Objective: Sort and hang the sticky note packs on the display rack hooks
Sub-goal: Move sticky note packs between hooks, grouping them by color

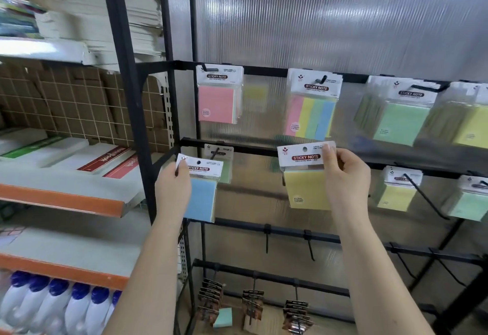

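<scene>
The left hand's pack is blue, the right hand's pack yellow; both headers are white with red labels. The rack is black, its hung pack pink.

both your bare forearms reach up and forward. your left hand pinches the top corner of a blue pack; your right hand pinches a yellow pack by its header card.

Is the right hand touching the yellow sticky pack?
Touching. The head view shows the right hand pinching the white header card of the yellow pack.
</scene>
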The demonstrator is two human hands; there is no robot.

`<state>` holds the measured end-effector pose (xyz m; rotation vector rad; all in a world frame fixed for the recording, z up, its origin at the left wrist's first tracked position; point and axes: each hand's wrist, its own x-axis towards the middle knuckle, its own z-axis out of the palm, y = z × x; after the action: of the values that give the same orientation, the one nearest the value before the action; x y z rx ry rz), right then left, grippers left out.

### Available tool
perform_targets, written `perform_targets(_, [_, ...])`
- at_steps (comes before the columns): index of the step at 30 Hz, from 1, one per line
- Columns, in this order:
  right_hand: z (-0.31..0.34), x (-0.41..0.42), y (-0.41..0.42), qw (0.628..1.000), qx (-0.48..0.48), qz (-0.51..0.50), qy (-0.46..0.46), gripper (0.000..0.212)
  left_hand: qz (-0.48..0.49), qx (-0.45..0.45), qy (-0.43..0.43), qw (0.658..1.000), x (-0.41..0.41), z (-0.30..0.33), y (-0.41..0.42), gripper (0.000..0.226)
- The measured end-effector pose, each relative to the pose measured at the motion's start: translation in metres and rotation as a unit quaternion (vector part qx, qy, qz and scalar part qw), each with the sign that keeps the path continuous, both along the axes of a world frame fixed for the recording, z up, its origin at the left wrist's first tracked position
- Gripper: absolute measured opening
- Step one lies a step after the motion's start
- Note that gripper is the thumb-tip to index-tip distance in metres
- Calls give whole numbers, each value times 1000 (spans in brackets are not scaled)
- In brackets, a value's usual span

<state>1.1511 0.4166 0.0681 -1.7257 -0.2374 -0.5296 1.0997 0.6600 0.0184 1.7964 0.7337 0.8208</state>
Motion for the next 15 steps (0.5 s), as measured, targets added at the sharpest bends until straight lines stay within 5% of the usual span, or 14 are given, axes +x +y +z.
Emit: perform_targets(15, [6, 7, -39, 990, 69, -121, -23, 38, -59, 108, -68, 990, 19, 51, -39, 38])
